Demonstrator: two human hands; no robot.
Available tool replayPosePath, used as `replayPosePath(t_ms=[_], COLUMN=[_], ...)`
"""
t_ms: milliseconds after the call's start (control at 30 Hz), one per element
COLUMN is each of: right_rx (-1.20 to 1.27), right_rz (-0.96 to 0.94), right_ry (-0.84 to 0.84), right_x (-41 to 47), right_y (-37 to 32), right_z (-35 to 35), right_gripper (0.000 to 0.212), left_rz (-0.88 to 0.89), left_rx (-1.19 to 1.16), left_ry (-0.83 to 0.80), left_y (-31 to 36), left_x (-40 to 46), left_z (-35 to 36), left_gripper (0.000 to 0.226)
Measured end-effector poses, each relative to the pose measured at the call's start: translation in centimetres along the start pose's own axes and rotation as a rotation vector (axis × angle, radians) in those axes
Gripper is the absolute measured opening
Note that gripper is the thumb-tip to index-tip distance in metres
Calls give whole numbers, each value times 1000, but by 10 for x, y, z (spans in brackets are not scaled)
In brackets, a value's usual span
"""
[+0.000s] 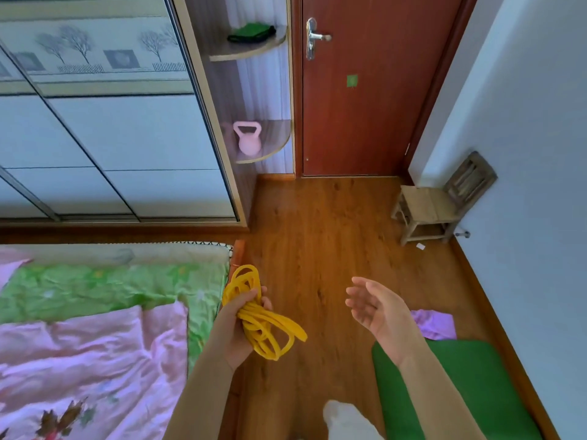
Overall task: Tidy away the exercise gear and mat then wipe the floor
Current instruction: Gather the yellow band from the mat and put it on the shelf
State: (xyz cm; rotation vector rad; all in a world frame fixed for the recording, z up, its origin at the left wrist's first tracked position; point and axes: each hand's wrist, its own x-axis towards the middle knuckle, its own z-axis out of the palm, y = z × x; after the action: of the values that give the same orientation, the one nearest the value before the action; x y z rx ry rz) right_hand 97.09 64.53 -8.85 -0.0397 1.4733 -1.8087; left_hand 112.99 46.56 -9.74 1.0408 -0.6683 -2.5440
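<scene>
My left hand [236, 325] grips a bundle of yellow resistance bands [263, 322], its loops sticking out above and below the fist. My right hand [374, 308] hovers to the right of it, palm turned inward, fingers relaxed and holding nothing. A green exercise mat [470, 385] lies on the wooden floor [317, 233] at the lower right, under my right forearm. A purple cloth [436, 323] lies on the floor at the mat's far edge. A pink kettlebell [248, 138] stands on the lower corner shelf [273, 154]. A green and black item [252, 32] lies on the upper shelf.
A bed [95, 328] with pink and green covers fills the lower left. A wardrobe with sliding doors [104, 131] stands behind it. The brown door [374, 90] is closed. A small wooden chair [441, 203] stands against the right wall. A white foot [346, 420] shows at the bottom.
</scene>
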Motion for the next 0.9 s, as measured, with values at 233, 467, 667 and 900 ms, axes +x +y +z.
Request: replayPosePath(t_ms=[233, 467, 667, 900], right_rx=[-24, -99, -160, -192], right_rz=[10, 21, 65, 118], right_ry=[-8, -45, -63, -77], right_x=[105, 236, 335, 415], right_y=[-36, -100, -161, -194], right_z=[23, 39, 50, 66], right_gripper=[25, 24, 23, 22], left_rz=[-31, -40, -51, -80], left_rx=[-29, -92, -124, -168], left_ry=[34, 35, 40, 107], left_y=[49, 95, 132, 161], left_x=[88, 204, 290, 356], left_z=[33, 95, 153, 182], left_gripper=[22, 15, 24, 24])
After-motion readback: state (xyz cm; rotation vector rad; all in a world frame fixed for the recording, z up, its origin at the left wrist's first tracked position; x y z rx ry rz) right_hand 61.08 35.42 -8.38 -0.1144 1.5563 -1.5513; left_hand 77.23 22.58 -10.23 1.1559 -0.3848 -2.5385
